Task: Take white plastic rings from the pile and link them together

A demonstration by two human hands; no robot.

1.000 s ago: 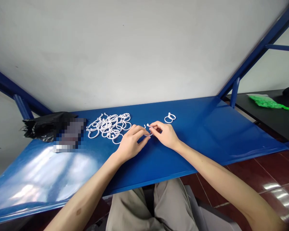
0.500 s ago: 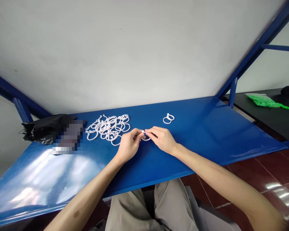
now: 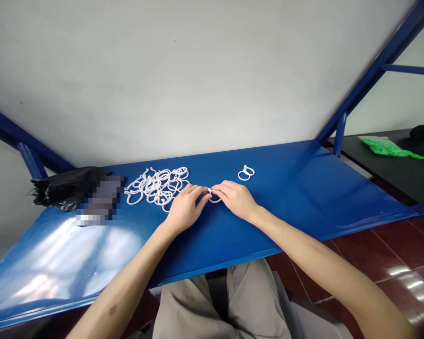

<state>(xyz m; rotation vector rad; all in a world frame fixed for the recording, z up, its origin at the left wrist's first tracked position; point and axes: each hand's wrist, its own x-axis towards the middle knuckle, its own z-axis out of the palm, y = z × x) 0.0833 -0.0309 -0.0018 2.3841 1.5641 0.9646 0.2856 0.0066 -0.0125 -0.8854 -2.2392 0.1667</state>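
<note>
Pinched closed, left hand (image 3: 187, 205) and right hand (image 3: 238, 200) held one ring (image 3: 215, 201) right of the pile (image 3: 156, 184); steady pinching seemed best.

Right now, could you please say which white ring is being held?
The white ring pinched by the left hand and right hand; the other white rings lie on the blue table, heaped or paired.
</note>
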